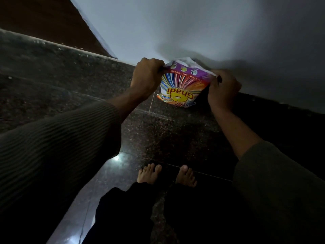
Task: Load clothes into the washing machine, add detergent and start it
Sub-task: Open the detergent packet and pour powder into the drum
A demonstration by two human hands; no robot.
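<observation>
A colourful detergent packet (182, 85), printed "Ghadi" upside down with rainbow stripes and a purple band, sits on a dark granite ledge against a white wall. My left hand (146, 76) grips the packet's top left corner. Its top right corner is pinched by my right hand (223, 87). The packet's white upper end is bunched up between the two hands. No washing machine and no clothes are in view.
The dark speckled granite ledge (70, 81) runs from left to right below the white wall (193, 23). Beneath it a granite face drops to the glossy floor (105, 182). My bare feet (167, 175) stand close to the ledge. The light is dim.
</observation>
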